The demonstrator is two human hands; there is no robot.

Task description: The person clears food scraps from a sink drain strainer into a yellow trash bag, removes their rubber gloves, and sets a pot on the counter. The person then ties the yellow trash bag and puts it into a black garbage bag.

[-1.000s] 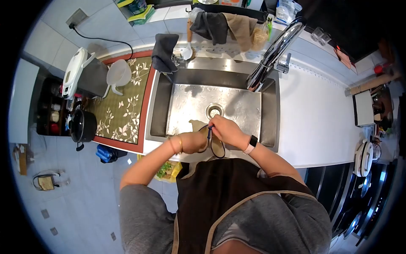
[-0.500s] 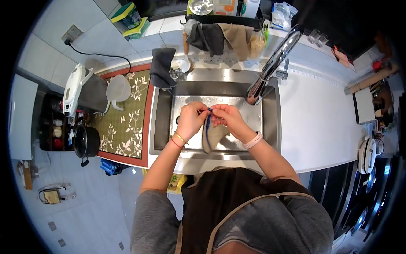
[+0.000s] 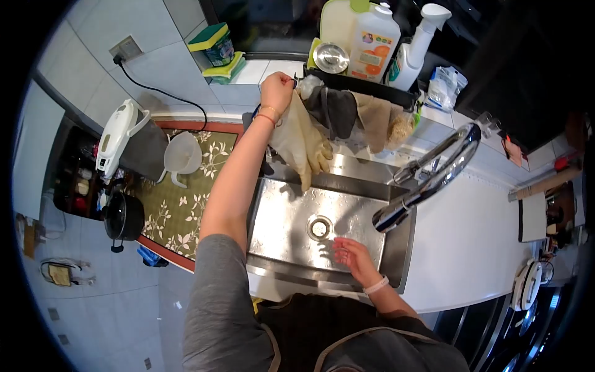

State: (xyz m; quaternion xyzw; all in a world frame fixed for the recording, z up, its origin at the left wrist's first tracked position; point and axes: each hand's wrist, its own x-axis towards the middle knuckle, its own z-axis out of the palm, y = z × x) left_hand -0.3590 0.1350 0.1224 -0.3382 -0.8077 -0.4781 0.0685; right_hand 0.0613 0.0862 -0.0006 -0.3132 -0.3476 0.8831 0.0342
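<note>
My left hand point(image 3: 277, 93) is raised at the left end of the black rack point(image 3: 372, 88) behind the sink, its fingers closed at the top of pale yellow rubber gloves point(image 3: 296, 133). The gloves hang down from it, with finger ends dangling over the back rim of the steel sink point(image 3: 282, 220). Whether their top loop touches a hook there is hard to see. Low over the sink's front right part, my right hand point(image 3: 356, 257) holds nothing, with its fingers apart. The drain point(image 3: 320, 228) lies to its upper left.
A chrome faucet point(image 3: 434, 180) arches over the sink's right side. Dark and brown cloths point(image 3: 334, 111) hang from the rack beside the gloves. Bottles point(image 3: 375, 46) stand above it. On the left mat are a clear jug point(image 3: 183, 153) and an electric kettle point(image 3: 114, 136); a black pot point(image 3: 124, 217) stands beside them.
My left hand has moved up and away to the rack with the gloves. My right hand has let go and dropped back over the sink. The view has tilted toward the window ledge.
</note>
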